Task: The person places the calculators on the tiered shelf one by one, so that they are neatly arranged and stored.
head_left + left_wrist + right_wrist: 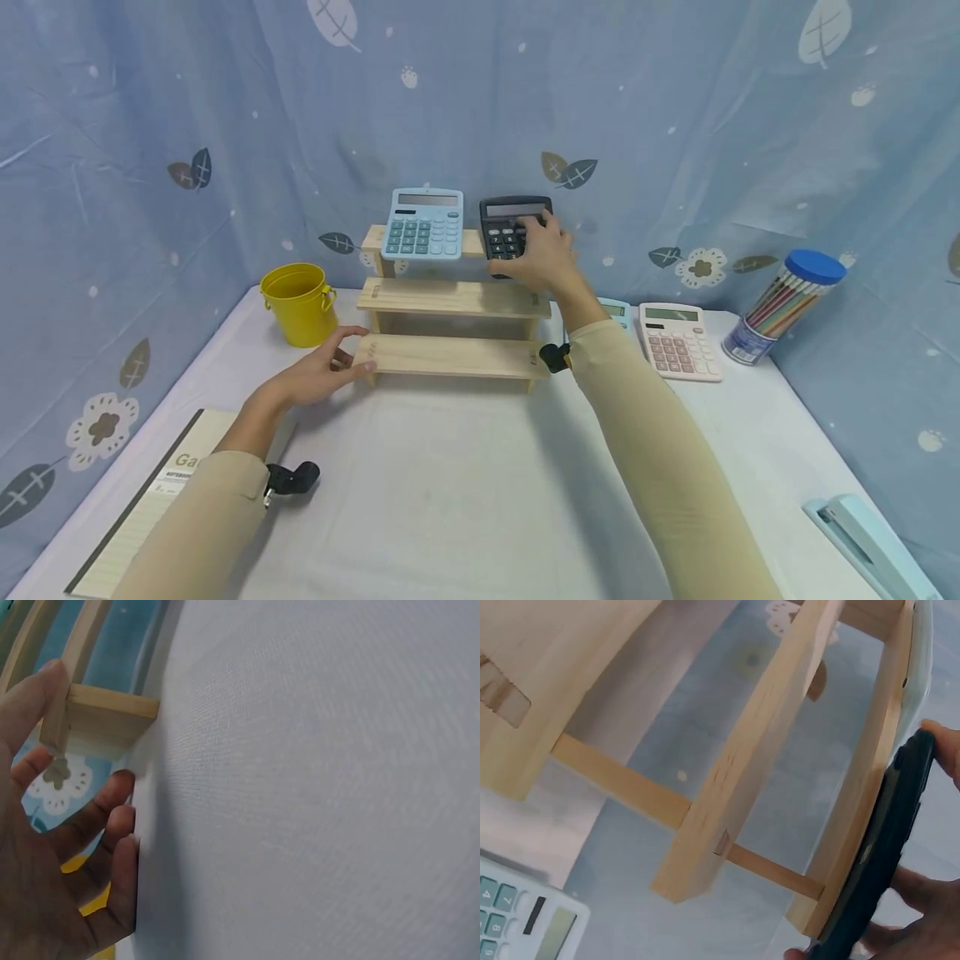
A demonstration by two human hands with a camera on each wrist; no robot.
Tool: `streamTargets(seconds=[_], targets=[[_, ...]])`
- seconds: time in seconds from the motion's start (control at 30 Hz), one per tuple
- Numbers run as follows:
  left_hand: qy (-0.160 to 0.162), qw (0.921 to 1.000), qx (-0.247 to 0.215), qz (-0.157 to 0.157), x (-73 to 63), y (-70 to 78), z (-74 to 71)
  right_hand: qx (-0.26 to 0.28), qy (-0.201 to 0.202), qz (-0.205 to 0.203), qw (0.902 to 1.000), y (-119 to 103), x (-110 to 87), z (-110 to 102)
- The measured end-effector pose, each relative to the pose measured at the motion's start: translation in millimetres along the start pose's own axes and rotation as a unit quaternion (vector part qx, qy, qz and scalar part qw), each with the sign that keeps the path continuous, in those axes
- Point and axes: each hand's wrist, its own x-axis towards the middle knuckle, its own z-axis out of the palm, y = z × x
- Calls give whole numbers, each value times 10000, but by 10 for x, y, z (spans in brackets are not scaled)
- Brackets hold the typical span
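A three-tier wooden shelf rack [457, 354] stands at the middle back of the table. At its top right, my right hand [543, 254] grips a black calculator [498, 223] by its edges. The right wrist view shows that black calculator [889, 836] edge-on, against the top board. A light blue calculator [423, 223] leans on the top tier to its left. With thumb and index finger, my left hand [318, 373] holds the left end of the lowest board. In the left wrist view, the other fingers of that left hand [52, 877] are bent beside the tabletop.
A yellow bucket [296, 304] stands left of the rack, a notebook [161, 492] nearer on the left. On the right are a pink-and-white calculator [678, 342], another blue calculator [617, 312] partly behind my arm, a pencil tub [783, 304] and a light blue stapler [870, 542].
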Motion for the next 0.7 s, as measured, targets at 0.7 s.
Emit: streamTargets(seconds=[0.7], targets=[[87, 10000, 17, 25, 17, -10, 6, 298, -217, -323, 9988, -60, 156, 18]])
